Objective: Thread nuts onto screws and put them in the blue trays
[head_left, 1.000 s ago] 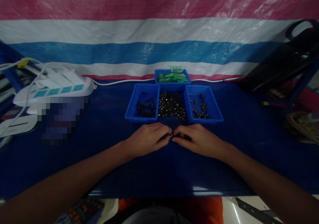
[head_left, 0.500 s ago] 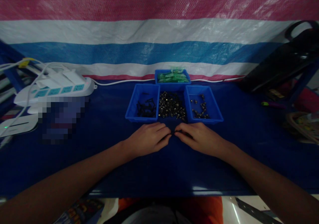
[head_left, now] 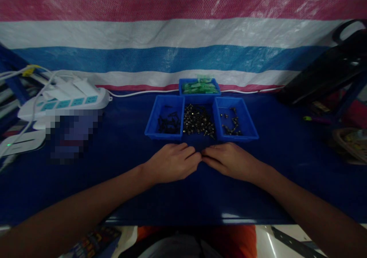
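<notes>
Bare table [head_left: 120, 151] left and right of hands; blue trays [head_left: 164, 134] block straight ahead

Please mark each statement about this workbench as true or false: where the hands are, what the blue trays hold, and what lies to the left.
1. The left hand and the right hand meet at the fingertips on the blue table. True.
2. The pile of small metal parts lies between the left blue tray and the right blue tray. True.
3. The tray at the back holds red parts. False: its contents are green.
4. A white power strip lies to the right of the trays. False: it lies far to their left.
5. The left blue tray is empty. False: it holds dark parts.
</notes>
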The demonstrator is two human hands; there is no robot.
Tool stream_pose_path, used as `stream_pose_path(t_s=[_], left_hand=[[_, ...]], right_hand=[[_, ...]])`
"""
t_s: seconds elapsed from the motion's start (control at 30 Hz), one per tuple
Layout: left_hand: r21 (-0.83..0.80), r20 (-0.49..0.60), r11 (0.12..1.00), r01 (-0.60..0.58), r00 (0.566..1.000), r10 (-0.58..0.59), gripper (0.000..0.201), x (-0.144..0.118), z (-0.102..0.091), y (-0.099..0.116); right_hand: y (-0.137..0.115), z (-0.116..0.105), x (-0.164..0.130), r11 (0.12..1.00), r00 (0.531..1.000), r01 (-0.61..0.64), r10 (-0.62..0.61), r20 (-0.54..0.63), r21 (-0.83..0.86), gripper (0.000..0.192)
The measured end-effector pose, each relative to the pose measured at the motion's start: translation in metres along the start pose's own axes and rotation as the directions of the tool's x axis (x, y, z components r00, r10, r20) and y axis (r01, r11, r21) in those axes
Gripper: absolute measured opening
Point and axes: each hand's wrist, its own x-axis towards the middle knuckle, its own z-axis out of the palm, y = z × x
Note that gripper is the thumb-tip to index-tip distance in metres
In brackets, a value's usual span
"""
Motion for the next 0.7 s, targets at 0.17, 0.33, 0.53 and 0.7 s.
stream_pose_path(t_s=[0.17, 0.33, 0.53, 0.7], left_hand=[[-0.037, 0.129, 0.999, 0.02, 0.992, -0.015, 0.014, -0.0017, 0.0063, -0.0027], [-0.091, 0.183, 0.993, 0.078, 0.981, -0.061, 0.014, -0.0011, 0.0093, -0.0031], [-0.263, 0.174, 0.949, 0.171, 0.976, -0.128, 0.031, 0.0011, 0.0052, -0.0054], [-0.419, 0.226, 0.871, 0.258, 0.958, -0.176, 0.032, 0.0036, 0.0016, -0.0045]], right_hand=[[0.0, -0.0044, -0.0024, 0.999, 0.999, -0.024, 0.025, -0.02, 0.038, 0.016], [-0.0033, -0.0051, -0.0039, 0.992, 0.998, 0.038, -0.031, -0.062, 0.124, 0.019], [-0.0012, -0.0017, -0.0031, 0.998, 0.989, -0.013, 0.021, -0.143, 0.057, 0.02], [-0.0022, 0.0024, -0.0019, 0.999, 0.988, -0.016, 0.023, -0.155, 0.048, 0.014]])
